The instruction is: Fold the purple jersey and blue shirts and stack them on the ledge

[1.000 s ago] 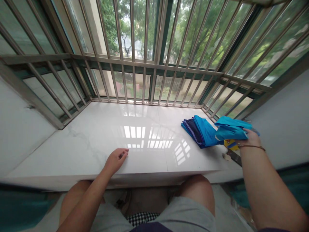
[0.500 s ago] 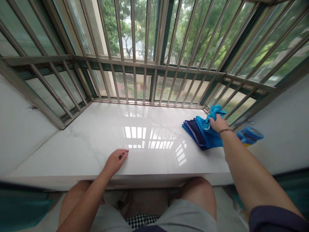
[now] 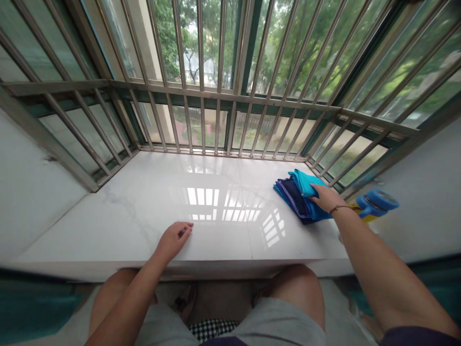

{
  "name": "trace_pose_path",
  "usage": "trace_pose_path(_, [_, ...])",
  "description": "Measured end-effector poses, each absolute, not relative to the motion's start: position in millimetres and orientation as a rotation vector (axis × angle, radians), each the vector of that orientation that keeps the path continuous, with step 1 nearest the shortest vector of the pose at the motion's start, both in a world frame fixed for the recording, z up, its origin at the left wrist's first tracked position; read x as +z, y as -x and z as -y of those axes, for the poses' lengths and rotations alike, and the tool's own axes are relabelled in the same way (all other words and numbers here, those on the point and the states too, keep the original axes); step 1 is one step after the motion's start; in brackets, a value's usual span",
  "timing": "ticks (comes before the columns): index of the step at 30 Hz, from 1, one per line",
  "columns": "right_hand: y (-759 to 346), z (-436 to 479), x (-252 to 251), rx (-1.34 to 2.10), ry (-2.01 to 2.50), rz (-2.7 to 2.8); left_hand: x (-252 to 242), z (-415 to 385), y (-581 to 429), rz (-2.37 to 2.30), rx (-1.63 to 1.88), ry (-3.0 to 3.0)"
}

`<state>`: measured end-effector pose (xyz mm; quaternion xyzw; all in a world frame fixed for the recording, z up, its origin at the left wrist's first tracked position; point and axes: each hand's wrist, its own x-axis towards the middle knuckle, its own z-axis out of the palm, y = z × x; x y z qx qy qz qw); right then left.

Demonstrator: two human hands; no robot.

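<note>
On the marble windowsill (image 3: 144, 226), the open right hand (image 3: 327, 199) presses flat on folded blue cloths (image 3: 296, 198), while the loosely curled left hand (image 3: 175, 239) rests empty.

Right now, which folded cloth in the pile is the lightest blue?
The turquoise folded cloth lying on top of the pile, under the right hand. The navy and purple cloths beneath it are much darker.

Right hand (image 3: 326, 198) has let go of the bunch: the turquoise cloth (image 3: 305, 183), earlier gathered in the fingers, now lies flattened on the dark-blue folded stack (image 3: 293, 199), hand pressing it from 4 o'clock. Blue-and-yellow object (image 3: 374, 203), earlier partly hidden behind the arm, now shows clearly at the stack's 3 o'clock.
</note>
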<state>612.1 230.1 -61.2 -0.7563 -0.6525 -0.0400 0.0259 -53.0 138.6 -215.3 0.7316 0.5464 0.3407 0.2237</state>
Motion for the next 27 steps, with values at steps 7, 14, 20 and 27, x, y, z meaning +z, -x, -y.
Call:
trace_pose_path(7, [-624.6,-217.7,-20.7,-0.251,2.373,1.830,-215.1,-137.9,52.2,-1.530,0.959,-2.004])
trace_pose_path(14, [-641.0,-168.3,-40.0,-0.201,2.113,2.104,-212.8,-138.0,51.3,-1.525,0.964,-2.028])
trace_pose_path(20, [-639.2,-145.7,-64.9,-0.221,2.199,1.934,-210.6,-137.1,50.2,-1.528,0.951,-2.009])
trace_pose_path(27, [-618.5,-162.2,-9.4,-0.408,2.271,1.668,-209.3,-139.7,49.5,-1.581,0.923,-1.957])
